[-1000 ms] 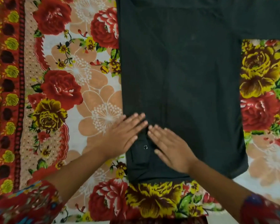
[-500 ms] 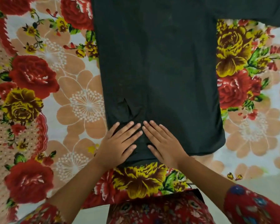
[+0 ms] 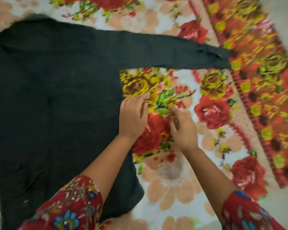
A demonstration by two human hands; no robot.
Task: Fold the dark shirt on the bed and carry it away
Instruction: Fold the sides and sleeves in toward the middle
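Note:
The dark shirt [image 3: 56, 105] lies flat on the floral bedsheet [image 3: 213, 112], its body at the left. One long sleeve [image 3: 165, 52] stretches out to the right. My left hand [image 3: 133, 117] hovers at the shirt's right side edge, under the armpit, its bent fingers over the sheet and nothing visibly in them. My right hand [image 3: 181, 128] is beside it over the bare sheet, off the shirt, with the index finger out and the other fingers loosely curled, holding nothing. The frame is blurred by motion.
The sheet's red and yellow patterned border [image 3: 256, 80] runs along the right, with a pale surface [image 3: 283, 205] beyond the bed's edge at the lower right. My floral sleeves fill the bottom of the view.
Both hands have left the shirt's lower hem, where they pressed flat, and moved to its right side. The view has swung right, so the outstretched sleeve now shows.

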